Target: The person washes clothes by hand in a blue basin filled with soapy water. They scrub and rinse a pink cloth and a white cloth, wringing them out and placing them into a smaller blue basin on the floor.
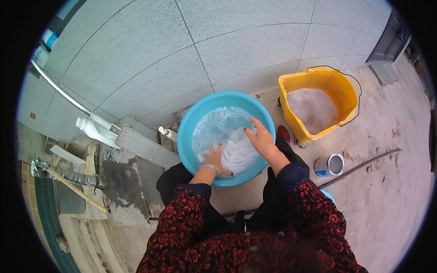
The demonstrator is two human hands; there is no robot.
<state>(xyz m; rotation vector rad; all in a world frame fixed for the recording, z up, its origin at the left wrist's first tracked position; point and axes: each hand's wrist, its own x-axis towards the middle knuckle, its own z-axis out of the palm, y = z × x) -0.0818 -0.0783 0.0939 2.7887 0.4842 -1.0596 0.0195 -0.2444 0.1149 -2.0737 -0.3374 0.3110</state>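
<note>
Nearest, the left hand (213, 163) is laid at the left edge of the white cloth (236, 154), its fingers spread in the suds; no grip is seen. The right hand (262, 141) is held at the cloth's right side, fingers half curled and apart, with nothing seen between them; whether the cloth is touched cannot be told. The cloth is bunched in sudsy water in the near part of the blue basin (185, 132). A hand wash appears to be in hand, at the soaking or working step; next, a gather of the cloth by both hands seems called for.

Counted outward: two hands, one basin, one bunch of cloth (number of pieces unclear), one white pump bottle (169, 133) just beside the basin, one yellow bucket (343, 102) with suds inside, one can (322, 167), one white jug (95, 132) and, farthest, one grey door (389, 37).
</note>
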